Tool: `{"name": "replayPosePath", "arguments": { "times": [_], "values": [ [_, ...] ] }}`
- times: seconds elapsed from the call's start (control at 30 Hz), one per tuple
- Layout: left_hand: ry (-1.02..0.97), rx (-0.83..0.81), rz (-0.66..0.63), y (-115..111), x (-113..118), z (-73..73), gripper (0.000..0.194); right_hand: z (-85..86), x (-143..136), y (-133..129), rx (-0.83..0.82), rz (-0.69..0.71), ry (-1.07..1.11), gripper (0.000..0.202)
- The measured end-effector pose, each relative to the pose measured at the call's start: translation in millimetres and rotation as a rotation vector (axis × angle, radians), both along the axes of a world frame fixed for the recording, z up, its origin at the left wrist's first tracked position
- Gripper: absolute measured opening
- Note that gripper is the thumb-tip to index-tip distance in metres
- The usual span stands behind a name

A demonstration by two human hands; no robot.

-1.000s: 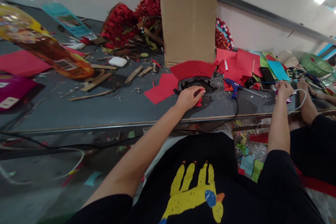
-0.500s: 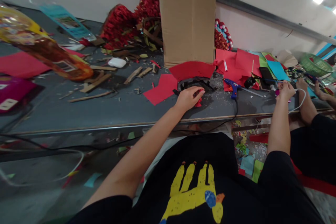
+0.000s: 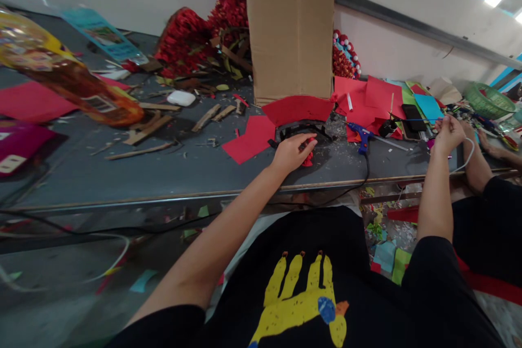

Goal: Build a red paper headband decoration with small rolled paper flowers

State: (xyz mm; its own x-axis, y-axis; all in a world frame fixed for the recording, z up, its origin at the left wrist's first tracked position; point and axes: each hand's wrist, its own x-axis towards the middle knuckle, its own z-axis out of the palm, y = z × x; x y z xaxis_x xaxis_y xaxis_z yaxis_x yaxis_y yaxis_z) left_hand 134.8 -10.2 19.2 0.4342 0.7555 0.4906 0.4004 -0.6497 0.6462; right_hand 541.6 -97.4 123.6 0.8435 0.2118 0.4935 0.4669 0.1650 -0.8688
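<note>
My left hand is at the middle of the table, its fingers closed round a small crumpled red piece, probably paper; part of it is hidden. Just behind it stands a curved red paper strip with a black band-like piece at its lower edge. Farther right, my right hand is raised over the table edge, pinching a thin blue stick that points left, its dark end near a small black pot. A blue glue gun lies between my hands.
A tall cardboard piece stands behind the red strip. Red paper sheets and a phone lie right. Wood scraps and bottles are left. A co-worker's hands are close to my right hand. Cords hang along the table edge.
My right hand has moved slightly to the right and up, drawing the blue stick with it. The left hand stays in place with the red piece.
</note>
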Motion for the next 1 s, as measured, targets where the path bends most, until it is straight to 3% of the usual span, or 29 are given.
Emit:
{"name": "replayPosePath", "arguments": {
  "times": [0.23,0.37,0.47,0.63,0.87,1.0],
  "values": [
    [-0.037,0.062,0.004,0.0,-0.5,-0.8,0.034,-2.9,-9.5,5.3,-0.192,0.117,-0.298,0.018],
    [-0.030,0.062,-0.004,0.8,-0.3,-0.6,0.031,-8.2,-14.1,16.0,-0.285,0.203,-0.279,0.017],
    [-0.030,0.061,0.004,1.5,0.0,-0.8,0.030,-15.9,-12.1,19.0,-0.263,0.227,-0.209,0.021],
    [-0.027,0.058,0.010,1.9,0.5,-0.9,0.030,-46.9,-5.7,16.0,-0.170,0.206,-0.035,0.060],
    [-0.042,0.034,0.006,0.3,0.5,0.7,0.030,-101.0,-19.6,37.6,-0.475,0.266,0.016,0.112],
    [-0.052,0.037,0.007,-0.4,0.2,1.1,0.031,-106.6,-23.6,49.9,-0.622,0.255,-0.072,0.107]
  ]
}}
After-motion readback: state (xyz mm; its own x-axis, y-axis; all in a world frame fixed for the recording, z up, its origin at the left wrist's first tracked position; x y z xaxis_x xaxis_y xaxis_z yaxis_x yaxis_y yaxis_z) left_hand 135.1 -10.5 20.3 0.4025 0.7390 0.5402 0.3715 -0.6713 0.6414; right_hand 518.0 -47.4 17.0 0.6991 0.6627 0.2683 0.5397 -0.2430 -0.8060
